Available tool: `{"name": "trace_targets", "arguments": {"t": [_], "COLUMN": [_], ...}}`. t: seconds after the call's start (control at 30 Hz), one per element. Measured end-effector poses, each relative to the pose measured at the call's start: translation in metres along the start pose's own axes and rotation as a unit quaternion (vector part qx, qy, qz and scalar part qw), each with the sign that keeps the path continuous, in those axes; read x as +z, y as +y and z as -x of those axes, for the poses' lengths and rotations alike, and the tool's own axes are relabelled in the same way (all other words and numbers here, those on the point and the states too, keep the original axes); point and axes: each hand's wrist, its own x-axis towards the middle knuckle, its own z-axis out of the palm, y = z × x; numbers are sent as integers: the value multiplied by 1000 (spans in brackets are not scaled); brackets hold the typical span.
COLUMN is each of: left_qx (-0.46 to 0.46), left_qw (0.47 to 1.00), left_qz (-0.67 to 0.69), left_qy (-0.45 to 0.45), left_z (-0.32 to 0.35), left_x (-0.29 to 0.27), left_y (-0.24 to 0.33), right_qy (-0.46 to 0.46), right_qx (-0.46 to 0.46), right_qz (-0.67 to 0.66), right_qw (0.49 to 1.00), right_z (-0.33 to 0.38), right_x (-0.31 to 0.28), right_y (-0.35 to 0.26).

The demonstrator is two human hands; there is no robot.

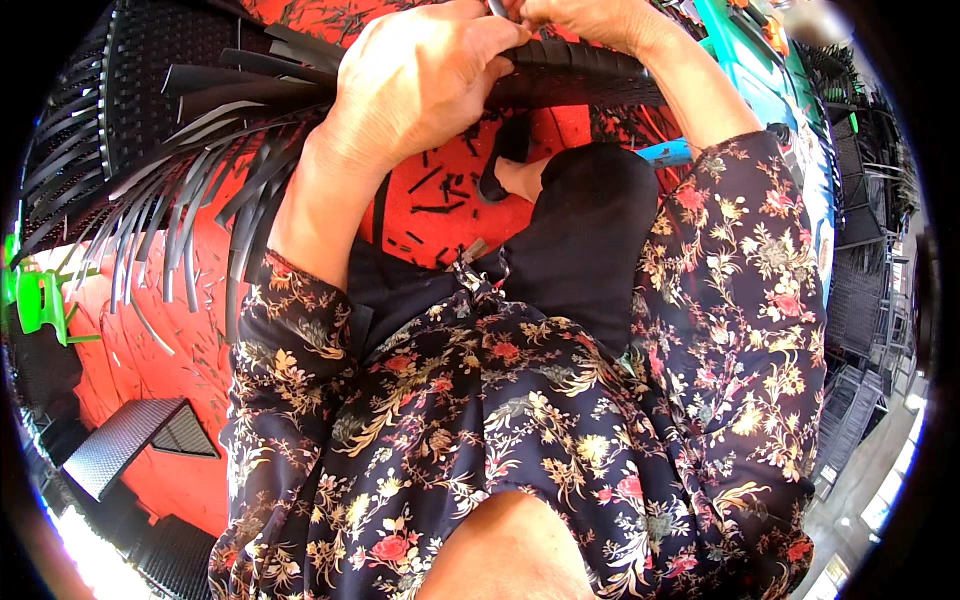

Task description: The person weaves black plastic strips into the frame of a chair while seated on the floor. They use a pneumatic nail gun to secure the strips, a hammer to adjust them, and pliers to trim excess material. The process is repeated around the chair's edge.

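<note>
At the top, my left hand (425, 80) is closed, its thumb and fingertips against the end of a bar (585, 70) wrapped in flat black strip. My right hand (590, 18) bends in from the other side above that bar, fingers pinched together and partly cut off by the top edge. A slim grey piece (497, 8) shows between the two hands; its kind cannot be made out. Loose flat black weaving strips (250, 95) fan out to the left of my left hand. They hang beside a black woven panel (150, 90).
Black strip offcuts (440, 195) litter the red floor covering (150, 340). At the left are a green plastic chair (42, 300) and a small dark woven piece (130, 440). A blue bar (665, 153) lies under my right forearm. Dark woven furniture (860, 270) is stacked at the right.
</note>
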Motion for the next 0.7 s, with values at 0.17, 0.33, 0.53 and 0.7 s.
{"name": "trace_targets", "arguments": {"t": [0.17,0.33,0.53,0.7], "left_qx": [46,66,86,103], "left_qw": [998,997,994,990], "left_qz": [22,37,55,80], "left_qy": [38,22,31,47], "left_z": [-3,-6,-11,-14], "left_x": [-2,-7,-14,-11], "left_y": [-6,-8,-11,-18], "right_qy": [26,98,81,30], "right_qx": [-35,-52,70,142], "right_qz": [216,284,29,-55], "right_qw": [975,952,994,988], "right_z": [5,0,5,-2], "right_x": [5,2,4,-4], "right_y": [-11,-13,-28,-19]}}
